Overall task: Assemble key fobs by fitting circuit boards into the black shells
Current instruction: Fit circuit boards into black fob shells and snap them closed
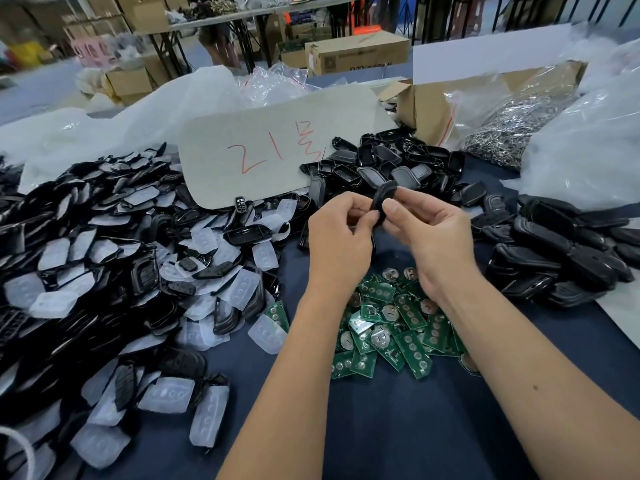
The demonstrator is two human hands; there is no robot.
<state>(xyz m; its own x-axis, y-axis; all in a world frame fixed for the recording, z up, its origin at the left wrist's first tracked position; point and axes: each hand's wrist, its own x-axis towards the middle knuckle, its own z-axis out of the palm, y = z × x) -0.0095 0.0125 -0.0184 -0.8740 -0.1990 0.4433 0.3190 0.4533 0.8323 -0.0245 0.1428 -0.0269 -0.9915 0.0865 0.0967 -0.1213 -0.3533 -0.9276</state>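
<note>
A dark blue bench [398,427] is sitting in a storeroom of cartons. Along its far edge, a cardboard box [436,109] is holding a clear bag of metal rings [512,129]. Above the green circuit boards [391,327], the left hand [337,237] and right hand [433,233] are both pinching one black shell [382,199].

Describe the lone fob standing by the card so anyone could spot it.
Find the grey card with red writing, mid-table. At its lower edge stands a small fob, button face toward the camera. Unlike the shells around it, it shows light button icons.
</note>
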